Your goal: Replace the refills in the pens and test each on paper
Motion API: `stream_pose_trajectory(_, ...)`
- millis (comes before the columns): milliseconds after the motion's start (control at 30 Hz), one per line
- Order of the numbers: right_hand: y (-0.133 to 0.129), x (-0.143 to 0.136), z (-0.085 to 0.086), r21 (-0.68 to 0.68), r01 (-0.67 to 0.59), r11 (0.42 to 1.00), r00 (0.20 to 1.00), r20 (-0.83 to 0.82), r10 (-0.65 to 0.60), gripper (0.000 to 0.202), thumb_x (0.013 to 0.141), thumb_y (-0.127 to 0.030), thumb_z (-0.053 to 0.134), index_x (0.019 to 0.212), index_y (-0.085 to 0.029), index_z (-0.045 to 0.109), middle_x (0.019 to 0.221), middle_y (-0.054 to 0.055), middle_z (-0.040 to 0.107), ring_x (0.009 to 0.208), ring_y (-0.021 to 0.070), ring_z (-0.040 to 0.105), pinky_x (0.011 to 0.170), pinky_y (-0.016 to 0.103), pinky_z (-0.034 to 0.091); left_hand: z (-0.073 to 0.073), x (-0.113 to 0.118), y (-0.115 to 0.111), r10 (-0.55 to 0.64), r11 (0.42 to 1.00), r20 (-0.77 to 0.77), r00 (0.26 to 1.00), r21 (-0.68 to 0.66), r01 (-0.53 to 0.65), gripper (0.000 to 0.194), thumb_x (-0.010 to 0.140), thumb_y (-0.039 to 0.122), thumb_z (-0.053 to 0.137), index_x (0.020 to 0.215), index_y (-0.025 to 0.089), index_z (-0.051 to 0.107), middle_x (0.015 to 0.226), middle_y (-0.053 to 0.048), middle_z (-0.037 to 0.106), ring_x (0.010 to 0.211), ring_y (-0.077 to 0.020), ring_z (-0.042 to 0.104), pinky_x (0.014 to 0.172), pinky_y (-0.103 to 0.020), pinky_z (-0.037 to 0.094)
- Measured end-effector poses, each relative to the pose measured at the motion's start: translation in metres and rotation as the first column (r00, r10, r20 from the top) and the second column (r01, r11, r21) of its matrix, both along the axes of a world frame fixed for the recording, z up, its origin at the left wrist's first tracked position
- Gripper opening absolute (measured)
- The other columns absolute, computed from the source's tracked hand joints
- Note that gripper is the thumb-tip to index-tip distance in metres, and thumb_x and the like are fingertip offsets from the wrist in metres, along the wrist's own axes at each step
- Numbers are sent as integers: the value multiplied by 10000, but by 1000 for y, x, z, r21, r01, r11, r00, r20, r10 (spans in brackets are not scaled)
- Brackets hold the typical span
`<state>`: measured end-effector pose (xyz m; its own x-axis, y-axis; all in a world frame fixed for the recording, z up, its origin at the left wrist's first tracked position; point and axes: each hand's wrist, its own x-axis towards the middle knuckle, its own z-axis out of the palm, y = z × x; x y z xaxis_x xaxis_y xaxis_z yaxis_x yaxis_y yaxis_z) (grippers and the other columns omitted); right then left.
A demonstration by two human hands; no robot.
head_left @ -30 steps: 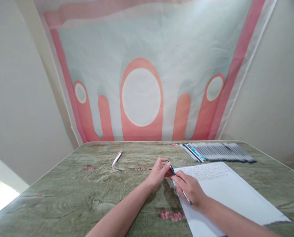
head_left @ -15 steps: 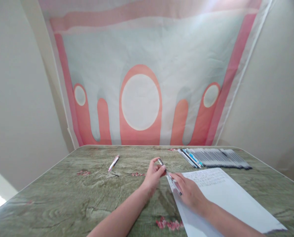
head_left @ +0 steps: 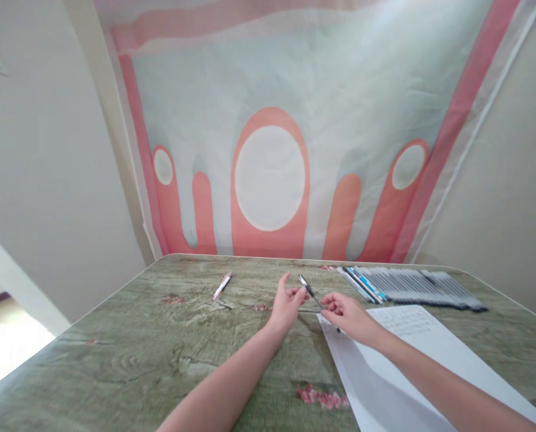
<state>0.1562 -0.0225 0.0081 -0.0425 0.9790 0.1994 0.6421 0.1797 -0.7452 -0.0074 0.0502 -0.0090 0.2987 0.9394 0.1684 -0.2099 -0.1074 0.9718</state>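
Observation:
A slim pen [head_left: 315, 296] with a dark grip slants between my two hands above the table. My right hand [head_left: 351, 316] pinches its lower part, and the dark end sticks out below the fingers. At the upper part, the fingertips of my left hand [head_left: 286, 307] close against the pen, one finger raised away from it. A thin grey line lies just below the pen between the hands; I cannot tell what it is. Below my right hand and forearm lies a white sheet of paper [head_left: 385, 366] with rows of handwriting near its top.
A row of clear pens [head_left: 425, 288] with dark ends lies at the back right, with several blue and white ones [head_left: 362, 283] at its left end. A pink-and-white pen [head_left: 223, 286] lies alone at the left. The wood-patterned table [head_left: 128, 360] meets a pink-and-grey hanging [head_left: 187, 84].
My right hand has lifted off the paper and now pinches the pen nearer its middle. The left hand's grip has loosened, one finger now raised. The view has shifted a little to the left.

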Motion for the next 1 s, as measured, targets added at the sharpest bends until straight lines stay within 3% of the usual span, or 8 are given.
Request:
stream_pose_trajectory(67,15,15,2,26,65,998,988,138,-68,202,762,-292,519,917,-166,548,697,3,612,570,121,550,550,241,393,4,-14,17,105,991,-185,977,98,-88,527,769,263,558,1227,141,326,924,-87,597,769,-134,600,705,-260,455)
stream_pose_trajectory(133,29,34,3,70,151,986,934,318,-165,172,768,-270,513,901,-174,566,707,16,629,623,143,572,598,259,397,11,-36,37,217,961,-423,880,248,-118,351,750,205,558,1078,112,476,1006,-118,583,837,-150,587,771,-274,444)
stream_pose_trajectory(300,46,69,-4,158,348,924,668,650,-363,125,785,-219,494,860,-181,586,867,81,642,777,203,599,644,285,396,26,-99,80,522,834,-740,424,547,-74,333,748,187,539,1065,88,525,1101,-139,564,1062,-208,502,941,-316,343)
stream_pose_trajectory(367,46,75,-10,171,371,913,609,697,-378,129,801,-215,475,861,-177,583,892,93,635,782,210,602,637,287,396,27,-119,90,565,820,-783,259,567,-77,402,764,219,526,1134,65,485,1139,-161,546,1109,-229,476,950,-328,332)
stream_pose_trajectory(433,46,78,-15,177,379,908,581,718,-383,132,810,-219,468,862,-175,580,884,96,631,780,208,604,641,285,396,24,-137,95,571,820,-805,162,566,-80,424,794,240,493,1168,44,456,1168,-177,528,1124,-227,470,948,-311,331)
stream_pose_trajectory(700,47,83,-24,200,429,881,536,728,-427,150,822,-268,467,867,-177,577,872,90,610,758,192,601,626,276,398,6,-185,88,580,814,-810,85,580,-26,415,807,261,472,1202,137,443,1134,-124,563,1050,-209,524,891,-285,362)
stream_pose_trajectory(867,41,84,-26,265,418,869,535,701,-471,196,824,-322,466,910,-181,571,892,84,596,736,188,598,583,273,391,4,-190,79,625,780,-774,103,625,-32,402,814,268,475,1196,142,462,1091,-110,588,1028,-207,527,889,-274,355)
stream_pose_trajectory(1000,34,75,-18,401,379,834,556,621,-552,238,818,-366,450,952,-204,560,947,58,583,704,173,588,527,264,373,7,-188,74,571,821,-814,110,569,-52,392,820,216,473,1211,194,483,1103,-76,598,1030,-187,526,896,-259,349)
